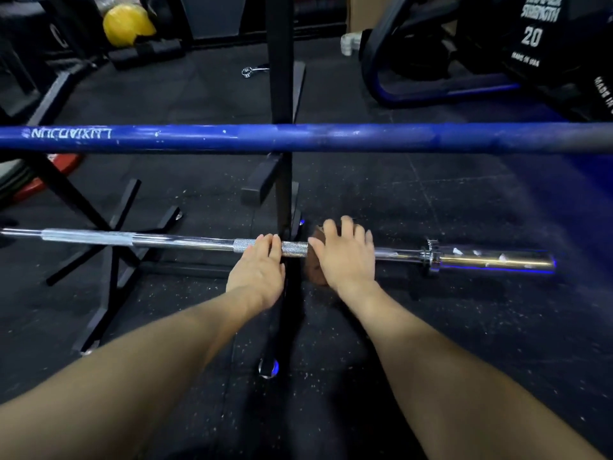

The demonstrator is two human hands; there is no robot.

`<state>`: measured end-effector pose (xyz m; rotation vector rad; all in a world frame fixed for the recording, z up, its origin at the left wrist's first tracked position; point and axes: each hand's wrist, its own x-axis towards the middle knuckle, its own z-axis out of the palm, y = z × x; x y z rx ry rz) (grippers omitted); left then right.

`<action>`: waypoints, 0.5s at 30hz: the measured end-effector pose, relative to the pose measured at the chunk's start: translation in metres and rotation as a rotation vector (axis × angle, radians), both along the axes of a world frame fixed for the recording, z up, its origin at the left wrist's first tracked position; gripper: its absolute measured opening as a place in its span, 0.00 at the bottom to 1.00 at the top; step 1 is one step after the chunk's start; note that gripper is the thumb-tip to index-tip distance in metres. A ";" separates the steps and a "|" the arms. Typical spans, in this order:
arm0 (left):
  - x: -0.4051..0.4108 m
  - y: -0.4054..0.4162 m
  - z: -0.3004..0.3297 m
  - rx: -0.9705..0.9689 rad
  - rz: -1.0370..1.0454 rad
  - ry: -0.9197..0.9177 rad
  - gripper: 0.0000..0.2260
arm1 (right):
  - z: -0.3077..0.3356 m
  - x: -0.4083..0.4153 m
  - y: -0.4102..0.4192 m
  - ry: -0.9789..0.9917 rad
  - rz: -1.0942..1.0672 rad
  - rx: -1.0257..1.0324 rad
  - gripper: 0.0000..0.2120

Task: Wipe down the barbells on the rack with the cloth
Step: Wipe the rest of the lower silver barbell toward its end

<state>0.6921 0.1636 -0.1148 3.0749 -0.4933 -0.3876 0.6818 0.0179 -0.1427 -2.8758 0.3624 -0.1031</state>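
Observation:
A chrome barbell (185, 242) lies low across the black rack (282, 94), its sleeve end at the right. My left hand (258, 267) grips its knurled part just left of the rack post. My right hand (345, 254) lies over the bar to the right of the post, fingers wrapped over a brown cloth (316, 270) that shows beneath the palm. A blue barbell (298, 137) rests higher on the rack, running across the whole view.
Black rubber floor all around. A yellow ball (127, 24) sits at the back left and a red plate (43, 174) at the left. A blue-framed machine (431, 88) with a 20 plate stands at the back right. A spring collar (253, 71) lies on the floor behind the post.

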 end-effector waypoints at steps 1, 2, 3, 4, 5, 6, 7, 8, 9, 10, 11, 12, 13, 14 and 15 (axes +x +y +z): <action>0.000 -0.001 0.001 0.013 0.004 0.005 0.25 | -0.005 -0.008 0.001 -0.046 0.024 -0.032 0.27; 0.000 -0.002 0.001 0.016 0.004 0.007 0.25 | -0.010 -0.015 0.000 -0.083 0.042 -0.041 0.29; 0.000 -0.004 0.002 0.014 0.001 0.011 0.25 | -0.012 -0.019 0.001 -0.099 0.051 -0.046 0.31; 0.000 -0.004 0.003 0.013 0.001 0.021 0.25 | -0.013 -0.022 0.003 -0.094 0.060 -0.053 0.34; -0.001 -0.003 0.002 0.012 0.005 0.023 0.25 | -0.015 -0.024 0.006 -0.084 0.062 -0.057 0.37; -0.001 -0.003 0.000 0.011 0.008 0.011 0.25 | -0.017 -0.024 0.009 -0.075 0.060 -0.070 0.39; 0.000 -0.003 -0.002 0.003 0.006 -0.006 0.25 | -0.020 -0.024 0.011 -0.066 0.053 -0.095 0.41; 0.001 -0.002 -0.005 -0.014 0.005 -0.021 0.25 | -0.024 -0.021 0.011 -0.077 0.035 -0.131 0.40; 0.002 -0.002 -0.007 -0.030 0.010 -0.031 0.25 | -0.026 -0.018 0.010 -0.100 0.015 -0.170 0.39; 0.001 -0.003 -0.008 -0.030 0.013 -0.039 0.24 | -0.026 -0.014 0.007 -0.125 0.004 -0.214 0.36; 0.001 -0.004 -0.009 -0.017 0.013 -0.054 0.24 | -0.022 -0.009 0.004 -0.133 0.016 -0.243 0.34; 0.001 -0.006 -0.010 -0.005 0.013 -0.070 0.24 | -0.018 -0.004 0.000 -0.115 0.058 -0.260 0.32; 0.002 -0.006 -0.011 -0.004 0.013 -0.080 0.24 | -0.013 -0.001 -0.004 -0.073 0.112 -0.266 0.31; 0.003 -0.006 -0.012 -0.011 0.009 -0.087 0.24 | -0.009 0.002 -0.007 -0.018 0.156 -0.267 0.29; 0.004 -0.004 -0.013 -0.024 0.003 -0.094 0.24 | -0.005 0.006 -0.010 0.017 0.190 -0.256 0.28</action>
